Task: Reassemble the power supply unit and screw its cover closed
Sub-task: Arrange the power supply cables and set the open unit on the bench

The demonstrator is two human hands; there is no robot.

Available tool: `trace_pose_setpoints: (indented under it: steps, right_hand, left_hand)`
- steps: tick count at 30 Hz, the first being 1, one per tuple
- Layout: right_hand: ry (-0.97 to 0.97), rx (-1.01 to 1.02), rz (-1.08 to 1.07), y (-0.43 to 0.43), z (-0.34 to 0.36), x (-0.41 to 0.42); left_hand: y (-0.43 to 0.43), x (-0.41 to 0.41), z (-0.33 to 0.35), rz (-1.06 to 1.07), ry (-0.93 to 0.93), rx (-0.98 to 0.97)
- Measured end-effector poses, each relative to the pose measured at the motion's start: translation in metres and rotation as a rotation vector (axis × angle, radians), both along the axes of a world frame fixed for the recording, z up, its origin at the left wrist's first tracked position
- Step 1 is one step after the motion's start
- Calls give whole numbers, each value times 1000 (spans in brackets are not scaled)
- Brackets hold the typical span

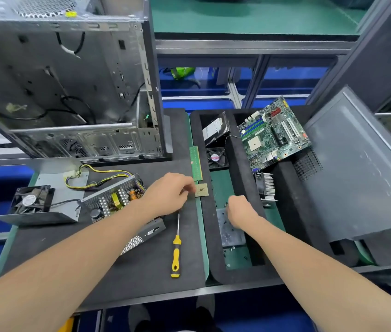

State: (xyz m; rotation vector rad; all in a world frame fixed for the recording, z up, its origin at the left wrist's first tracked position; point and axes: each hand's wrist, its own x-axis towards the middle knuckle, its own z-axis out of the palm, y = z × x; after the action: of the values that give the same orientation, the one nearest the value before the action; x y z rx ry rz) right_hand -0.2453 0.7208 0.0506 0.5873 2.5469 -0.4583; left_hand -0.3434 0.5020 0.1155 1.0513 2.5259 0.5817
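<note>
Black mat (141, 259): power supply (115, 200) open; right hand (240, 209) curled, contents unclear.

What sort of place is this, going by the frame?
Probably an electronics repair or teardown workbench. A gutted PC case stands on a dark bench mat, a bare motherboard lies to the right, and the opened power supply unit sits near a yellow screwdriver.

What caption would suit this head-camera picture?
Left hand and right hand poised beside an open power supply and a yellow screwdriver.
</note>
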Motion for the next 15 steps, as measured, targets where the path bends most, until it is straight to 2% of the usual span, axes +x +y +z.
trace_pose_setpoints:
  steps: [6,11,15]
  right_hand:
    - [101,-151,-156,11,35,-12]
    - [213,-492,-399,3,50,-13]
    - [251,-897,-485,-19,71,-17]
  left_hand:
    - [-2,-2,0,29,-26,60]
    - [6,1,-1,58,-81,128]
    - [21,8,2,98,-83,255]
